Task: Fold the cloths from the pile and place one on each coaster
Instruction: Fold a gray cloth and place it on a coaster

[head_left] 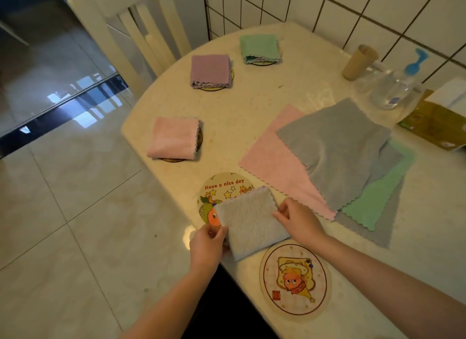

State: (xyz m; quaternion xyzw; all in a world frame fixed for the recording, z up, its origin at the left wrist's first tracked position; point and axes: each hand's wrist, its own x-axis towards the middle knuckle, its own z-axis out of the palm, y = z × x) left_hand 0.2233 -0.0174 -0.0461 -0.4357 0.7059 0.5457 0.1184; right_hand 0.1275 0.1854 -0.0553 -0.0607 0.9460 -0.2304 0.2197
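A folded pale grey cloth [249,221] lies partly over the "Have a nice day" coaster [222,187] near the table's front edge. My left hand [209,243] pinches its left corner and my right hand [297,219] pinches its right edge. A second round coaster [295,278] with a cartoon print lies bare just in front of the cloth. Folded cloths sit on three other coasters: pink [174,138], purple [210,70] and green [259,47]. The pile of unfolded cloths [335,157], grey on top over pink, green and grey, spreads to the right.
A beige cup [358,61], a clear bottle with a blue pump [393,84] and a yellow-green box [433,121] stand at the table's back right by the tiled wall. A cream chair [131,36] stands beyond the table. Glossy floor tiles lie to the left.
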